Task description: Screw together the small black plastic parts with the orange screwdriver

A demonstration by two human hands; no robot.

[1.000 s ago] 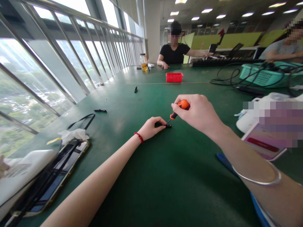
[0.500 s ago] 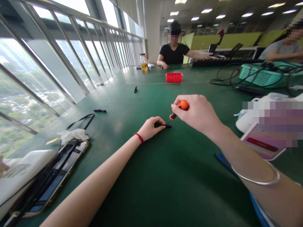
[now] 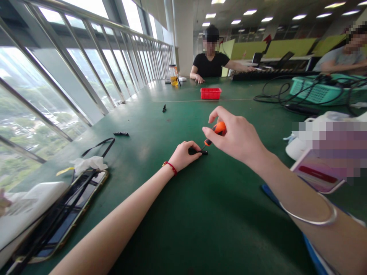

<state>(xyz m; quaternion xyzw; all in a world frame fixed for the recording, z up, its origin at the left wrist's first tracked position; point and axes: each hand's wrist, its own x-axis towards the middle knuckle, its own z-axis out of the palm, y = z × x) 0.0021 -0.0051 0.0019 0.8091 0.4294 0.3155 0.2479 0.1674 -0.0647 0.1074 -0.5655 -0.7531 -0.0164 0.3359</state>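
My left hand pinches a small black part flat against the green table, fingers curled over it. My right hand grips an orange-handled screwdriver by its handle, thumb and forefinger stretched along it. The screwdriver slants down to the left, and its tip rests on the black part right beside my left fingertips. A red cord circles my left wrist and a silver bangle sits on my right forearm.
A phone with a strap and a crumpled tissue lie at the left. Small black parts and a red tray lie farther off. Cables and a teal basket stand at the right. Two people sit at the far end.
My right hand has shifted its fingers on the screwdriver handle, the forefinger lifting and the handle tilting a little lower. My left hand stays on the black part.
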